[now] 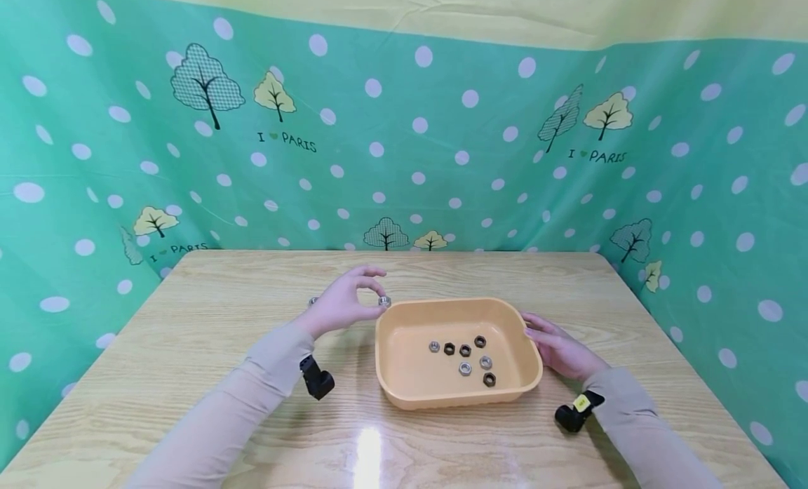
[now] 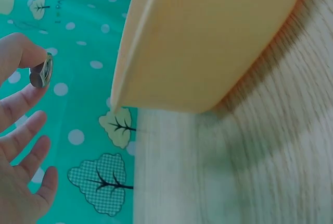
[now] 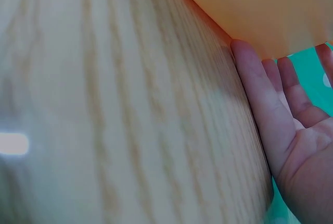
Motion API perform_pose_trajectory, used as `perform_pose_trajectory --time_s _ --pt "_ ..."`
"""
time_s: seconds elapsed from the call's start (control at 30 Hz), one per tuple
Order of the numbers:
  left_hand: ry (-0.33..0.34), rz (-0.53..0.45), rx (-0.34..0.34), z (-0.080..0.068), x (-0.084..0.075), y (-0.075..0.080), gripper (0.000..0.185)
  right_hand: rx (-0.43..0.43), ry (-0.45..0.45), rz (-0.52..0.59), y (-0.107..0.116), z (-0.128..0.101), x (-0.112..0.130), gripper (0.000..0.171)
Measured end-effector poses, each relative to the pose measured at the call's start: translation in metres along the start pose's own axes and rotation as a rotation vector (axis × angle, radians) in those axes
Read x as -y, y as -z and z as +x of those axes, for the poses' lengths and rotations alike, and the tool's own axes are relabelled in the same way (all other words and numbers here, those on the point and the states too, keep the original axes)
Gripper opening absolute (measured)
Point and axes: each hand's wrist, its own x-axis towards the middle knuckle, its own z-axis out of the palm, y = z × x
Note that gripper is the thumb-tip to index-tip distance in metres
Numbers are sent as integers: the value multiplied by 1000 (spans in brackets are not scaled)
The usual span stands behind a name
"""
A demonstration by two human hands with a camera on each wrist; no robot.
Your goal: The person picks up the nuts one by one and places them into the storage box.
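The left hand (image 1: 341, 305) pinches a silver nut (image 1: 384, 301) between thumb and forefinger; the other fingers (image 2: 26, 140) are spread loosely and hold nothing. In the left wrist view the nut (image 2: 42, 71) sits edge-on between the two fingertips, clear of the tub (image 2: 208, 36). From the head view the nut hangs just beside the tub's far left corner, at about rim height, outside the rim (image 1: 404, 308).

The right hand (image 1: 560, 350) lies with straight, relaxed fingers against the right wall of the tub (image 1: 533, 363), gripping nothing. The right wrist view shows the fingers (image 3: 260, 94) flat along the tabletop (image 3: 104, 104), their tips touching the tub's orange wall (image 3: 270, 5).

Inside the tub (image 1: 410, 363) lie seven nuts, close together right of centre: a silver one (image 1: 434, 346), three dark ones (image 1: 449, 349) (image 1: 465, 350) (image 1: 480, 342) in a row, two more silver ones (image 1: 465, 368) (image 1: 485, 362), and a dark one (image 1: 489, 379) nearest the person.

Another small silver piece (image 1: 312, 301) lies on the tabletop (image 1: 208, 349) just behind the left wrist, partly hidden; its shape cannot be told. A black camera mount (image 1: 317, 378) hangs under the left sleeve, and another (image 1: 576, 413) sits at the right wrist. A green dotted cloth (image 1: 442, 145) with trees surrounds the tabletop.
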Motion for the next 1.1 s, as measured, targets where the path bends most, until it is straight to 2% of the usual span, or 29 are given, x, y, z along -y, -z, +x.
perform_pose_trajectory --time_s 0.13,0.23,0.4,0.63,0.87,1.1 --pt "-3 -7 9 6 -7 0 9 -24 -17 -35 -2 0 2 63" --pt "-8 -12 16 13 -12 -1 10 -26 -20 -38 -2 0 2 65" --pt "-17 -38 11 24 -17 -3 10 -12 -9 -19 -2 0 2 59" --pt "-80 -42 12 33 -24 -8 11 -7 -8 -6 -2 0 0 55" --pt "-106 -65 41 44 -32 -21 12 -22 -14 -13 -2 -1 1 58" --pt "-132 -95 57 54 -38 -34 11 -4 -4 9 -3 -1 1 48"
